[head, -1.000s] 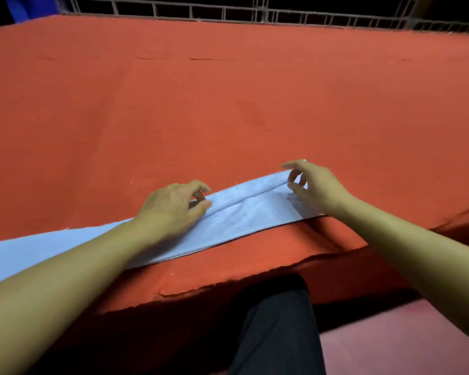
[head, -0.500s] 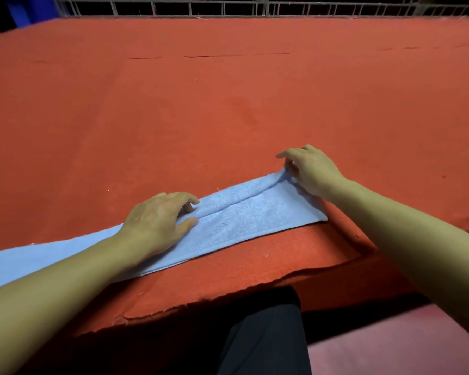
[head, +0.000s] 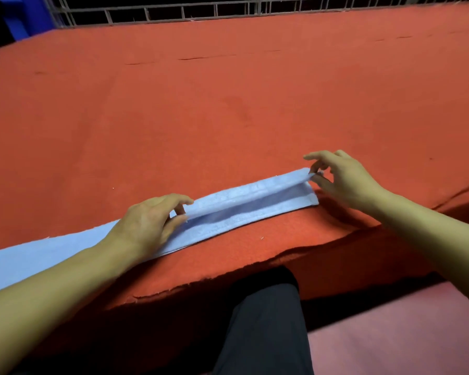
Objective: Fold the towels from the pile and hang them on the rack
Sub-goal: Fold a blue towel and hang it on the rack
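Folding in progress: we have one light-blue towel laid as a long narrow strip across the lower middle of the frame, on the red-covered table near its front edge, running off the left border. We judge it soft, light and limp; it will sag wherever unsupported and hold no crease unless pressed. Best purchase looks to be along the raised upper layer's long edge, at spaced points, so the flap turns evenly.

Left hand, lower centre-left: fingers curled, thumb and fingertips pinching the lifted top layer near mid-strip, the heel over the towel.

Right hand, centre-right: thumb and fingers nipping the upper layer's corner at the strip's right end, the other fingers spread loose above it.

Between the two hands the top layer stands slightly off the bottom one. A wire rack runs along the top edge, well apart. No pile in view.
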Demonstrator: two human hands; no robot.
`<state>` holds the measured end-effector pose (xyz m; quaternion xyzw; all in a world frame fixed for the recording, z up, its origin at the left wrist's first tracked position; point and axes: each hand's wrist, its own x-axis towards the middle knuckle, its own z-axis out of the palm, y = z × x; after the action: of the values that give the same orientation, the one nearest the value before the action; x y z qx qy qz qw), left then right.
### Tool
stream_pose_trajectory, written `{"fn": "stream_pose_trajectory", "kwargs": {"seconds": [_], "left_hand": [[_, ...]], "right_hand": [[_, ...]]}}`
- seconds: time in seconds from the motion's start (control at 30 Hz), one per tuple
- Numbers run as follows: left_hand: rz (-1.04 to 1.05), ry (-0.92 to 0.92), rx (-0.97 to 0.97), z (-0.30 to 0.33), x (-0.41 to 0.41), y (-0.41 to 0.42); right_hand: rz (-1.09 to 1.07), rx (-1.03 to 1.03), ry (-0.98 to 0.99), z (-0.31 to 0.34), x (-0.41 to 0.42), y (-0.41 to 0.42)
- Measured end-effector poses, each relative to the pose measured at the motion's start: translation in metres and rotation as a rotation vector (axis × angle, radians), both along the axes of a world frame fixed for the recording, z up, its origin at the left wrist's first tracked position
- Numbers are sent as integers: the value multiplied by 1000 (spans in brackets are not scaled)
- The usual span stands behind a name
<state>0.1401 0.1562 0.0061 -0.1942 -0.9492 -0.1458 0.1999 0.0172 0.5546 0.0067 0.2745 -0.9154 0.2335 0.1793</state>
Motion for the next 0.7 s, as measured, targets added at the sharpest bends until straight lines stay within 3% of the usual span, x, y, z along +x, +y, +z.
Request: {"fn": "stream_pose_trajectory", "kwargs": {"seconds": [0.4,0.53,0.6,0.7], "left_hand": [[-1,-132,-39,-11,18,6],[34,-100,-35,-3,6,19],[21,-83,13,7,-14,39],[-21,-180,124,17,-59,82]], "right_hand": [[45,59,-60,-20,37,10],[-220,-242,-120,-15,21,6],[-357,-207,-242,-10,12,2],[-365,-163,-401,-12,8,-8]]}}
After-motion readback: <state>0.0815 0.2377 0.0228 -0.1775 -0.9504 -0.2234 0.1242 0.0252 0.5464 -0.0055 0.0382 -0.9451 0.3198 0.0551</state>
